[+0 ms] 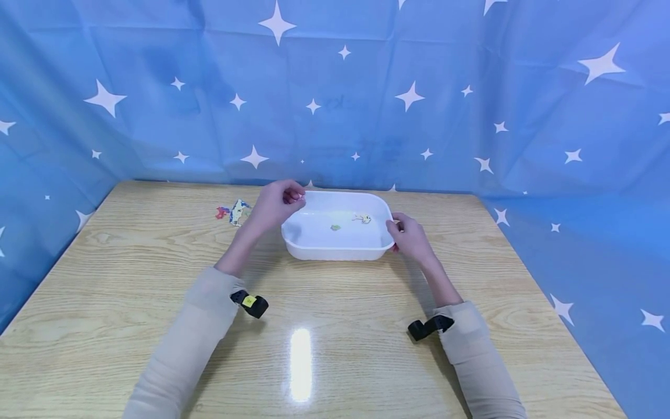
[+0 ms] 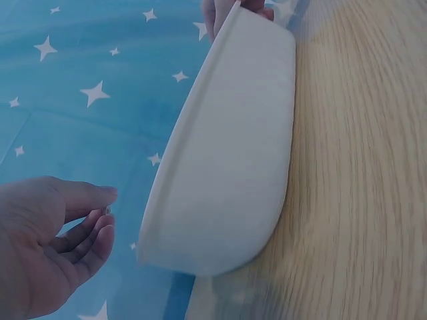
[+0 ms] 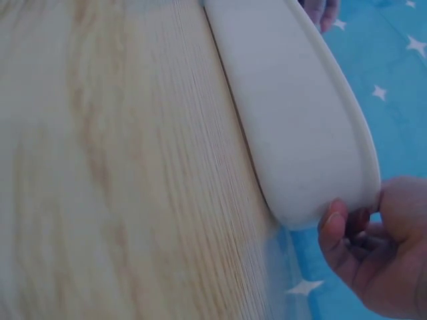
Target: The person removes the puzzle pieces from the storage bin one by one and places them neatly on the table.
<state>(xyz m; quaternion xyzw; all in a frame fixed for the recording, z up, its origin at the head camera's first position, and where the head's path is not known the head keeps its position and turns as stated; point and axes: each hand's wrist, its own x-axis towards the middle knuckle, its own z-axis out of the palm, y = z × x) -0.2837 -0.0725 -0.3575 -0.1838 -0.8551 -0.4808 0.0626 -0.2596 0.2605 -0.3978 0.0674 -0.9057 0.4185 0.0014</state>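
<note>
A white plastic basin (image 1: 335,254) stands toward the back of the table. My right hand (image 1: 412,237) grips its right end, thumb over the rim and fingers curled under the outside, as the right wrist view shows for the hand (image 3: 383,250). Above the basin's left end is my left hand (image 1: 280,203), pinching a tiny pinkish piece (image 1: 300,197) mostly hidden by the fingertips. In the left wrist view that hand (image 2: 57,243) is apart from the basin wall (image 2: 220,147). Inside the basin lie a small green piece (image 1: 335,227) and a pale yellow piece with dark marks (image 1: 365,219).
Left of the basin, a red and blue flat piece (image 1: 222,212) and a larger pale cut-out with blue edges (image 1: 238,212) lie on the wooden table (image 1: 335,302). A blue cloth with white stars (image 1: 335,134) hangs behind the table's back edge.
</note>
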